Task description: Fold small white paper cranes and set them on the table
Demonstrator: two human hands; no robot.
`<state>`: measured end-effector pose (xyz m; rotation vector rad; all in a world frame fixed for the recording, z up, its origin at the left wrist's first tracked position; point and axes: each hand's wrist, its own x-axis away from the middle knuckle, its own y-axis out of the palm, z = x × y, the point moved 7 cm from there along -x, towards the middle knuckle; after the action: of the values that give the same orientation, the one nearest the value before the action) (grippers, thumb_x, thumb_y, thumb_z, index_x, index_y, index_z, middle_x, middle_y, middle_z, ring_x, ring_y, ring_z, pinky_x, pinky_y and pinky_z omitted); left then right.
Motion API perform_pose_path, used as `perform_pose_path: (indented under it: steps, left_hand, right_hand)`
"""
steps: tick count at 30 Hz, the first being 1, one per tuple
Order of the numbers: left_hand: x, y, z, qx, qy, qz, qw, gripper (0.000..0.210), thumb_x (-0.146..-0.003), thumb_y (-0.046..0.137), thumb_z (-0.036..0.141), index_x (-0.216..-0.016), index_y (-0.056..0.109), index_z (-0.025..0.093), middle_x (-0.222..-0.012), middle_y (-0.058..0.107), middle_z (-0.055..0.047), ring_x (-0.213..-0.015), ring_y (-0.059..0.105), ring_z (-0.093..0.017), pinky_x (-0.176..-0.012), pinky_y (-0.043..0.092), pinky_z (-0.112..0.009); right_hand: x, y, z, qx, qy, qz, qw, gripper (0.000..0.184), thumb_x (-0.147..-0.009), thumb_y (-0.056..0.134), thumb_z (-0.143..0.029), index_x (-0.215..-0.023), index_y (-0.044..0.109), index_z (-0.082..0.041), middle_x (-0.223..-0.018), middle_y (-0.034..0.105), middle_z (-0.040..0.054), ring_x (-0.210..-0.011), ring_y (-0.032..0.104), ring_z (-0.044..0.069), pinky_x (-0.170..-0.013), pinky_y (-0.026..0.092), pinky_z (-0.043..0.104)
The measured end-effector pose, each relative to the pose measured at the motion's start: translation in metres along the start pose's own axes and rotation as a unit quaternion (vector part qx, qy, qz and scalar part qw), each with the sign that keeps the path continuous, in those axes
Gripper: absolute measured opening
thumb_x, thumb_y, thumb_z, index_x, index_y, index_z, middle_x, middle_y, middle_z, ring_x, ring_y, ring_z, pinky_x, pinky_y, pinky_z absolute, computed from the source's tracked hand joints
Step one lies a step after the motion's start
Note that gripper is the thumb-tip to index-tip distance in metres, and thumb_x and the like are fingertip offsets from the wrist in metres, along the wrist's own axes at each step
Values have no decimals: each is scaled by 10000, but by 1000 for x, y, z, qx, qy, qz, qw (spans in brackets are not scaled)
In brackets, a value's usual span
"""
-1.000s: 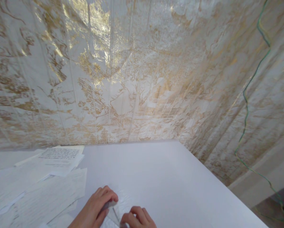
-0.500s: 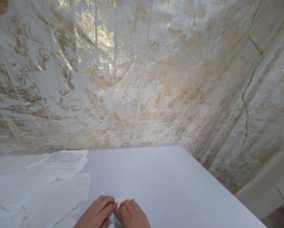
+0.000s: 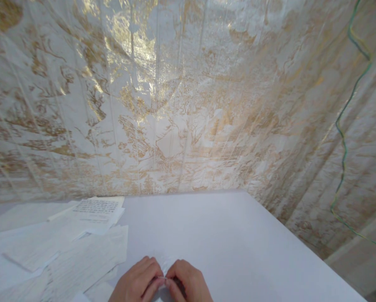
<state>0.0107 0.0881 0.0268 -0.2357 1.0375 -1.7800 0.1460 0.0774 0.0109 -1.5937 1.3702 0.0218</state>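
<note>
The biggest thing I saw was 1 gold-and-white covering [image 3: 165, 126] spread over the wall, its top and sides cut off from view. Below it stood 1 table [image 3: 213, 239], pale and plain, its near edge out of sight. Loose paper sheets [image 3: 81, 260] overlapped on its left part; I counted at least 5, with the rest too buried to number and most of the writing too blurred to read. At the right hung 1 thin green-and-yellow cord [image 3: 342, 138], both ends out of view. Low in the middle were 2 bare hands, the left hand [image 3: 140, 279] and the right hand [image 3: 189, 281], wrists cut off. Each grip was narrow, fingertips nearly meeting on 1 thin pale item [image 3: 162, 277] between them, just above the table, mostly hidden by fingers.
</note>
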Motion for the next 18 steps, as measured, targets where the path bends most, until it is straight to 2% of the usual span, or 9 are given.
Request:
perform_pose_path:
  steps: [4,8,14,18]
  left_hand:
    - [2,-7,0,2,-19,2,1000,314,-972,497,408,-718,597,253,-774,681,-3,-784,629,-200,-738,456,-279]
    - [3,-13,-8,65,-72,12,995,308,-926,542,415,-671,569,243,-722,633,23,-735,599,-182,-706,426,-266]
    - [2,-22,-27,192,-168,76,964,362,-890,519,516,-665,537,233,-637,517,50,-655,505,-168,-634,385,-263]
    - [1,-14,-30,271,-176,83,943,434,-845,561,657,-764,579,231,-692,516,58,-651,491,-154,-624,405,-255]
  right_hand:
    - [-3,-4,-2,-19,10,7,1000,455,-1008,377,-503,-748,613,-213,-665,659,11,-609,601,146,-566,436,227]
    - [-3,-6,2,-40,28,18,999,508,-992,381,-542,-698,617,-202,-621,627,14,-584,575,148,-545,415,229]
    - [5,3,27,-123,127,96,980,604,-944,404,-658,-620,599,-187,-557,542,-1,-508,470,122,-491,329,216]
    - [6,12,39,-192,140,89,967,649,-928,395,-725,-643,621,-187,-528,548,-2,-467,448,111,-463,322,206]
